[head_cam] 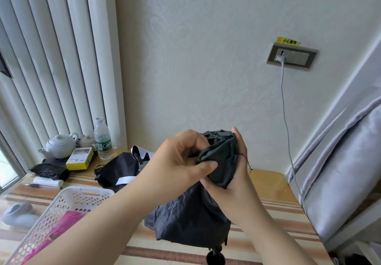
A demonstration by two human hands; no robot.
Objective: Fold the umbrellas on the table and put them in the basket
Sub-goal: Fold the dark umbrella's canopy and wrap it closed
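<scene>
Spanning the space beneath both hands, a striped table [274,207] is seen, and a dark umbrella [191,213] is held upright above it, handle knob down by the near edge. Its loose canopy is gathered at the top, presumably so the folds can be pleated and wrapped before stowing. Beyond the left hand [181,161], a second black umbrella [119,170] is left lying on the table, apparently not yet folded. Below and to the left of the left forearm, a white perforated basket [68,200] is placed within easy reach; a pink umbrella [61,225] is already lodged inside it, so the task is judged partly done. The gathered cloth is cupped from behind by the right hand [237,174], fingers curled round it to keep the bundle steady, while one fold of fabric is pinched between thumb and fingers of the left hand.
</scene>
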